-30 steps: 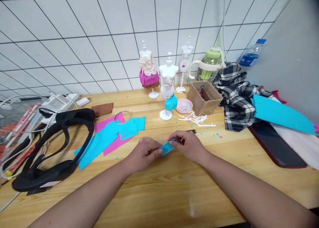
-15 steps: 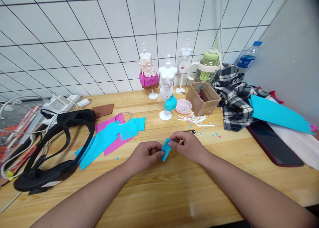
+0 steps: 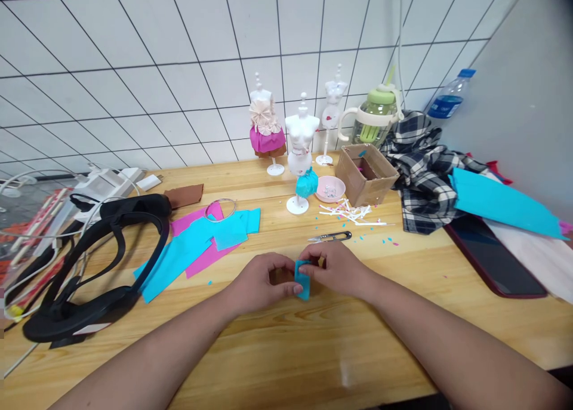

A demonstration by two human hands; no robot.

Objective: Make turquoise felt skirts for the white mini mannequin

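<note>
Between my two hands is a small folded strip of blue crepe paper, held just over the table. My left hand pinches its lower left part with thumb and fingers. Thumb and forefinger of my right hand grip its upper end. Just beyond my right hand lies a pair of black-handled thread snips. Behind them stands a small white dress form with a gathered blue piece at its lower part. Blue sheets and magenta sheets lie overlapped to the left, a wire ring on top.
Two more dress forms, a pink dish, a cardboard box and a handled cup stand at the back. White paper scraps lie before the box. A black headset is left, a phone right.
Both hands have shifted slightly toward me, and the blue strip has turned more upright. My right hand has moved off the snips, which now show whole.
</note>
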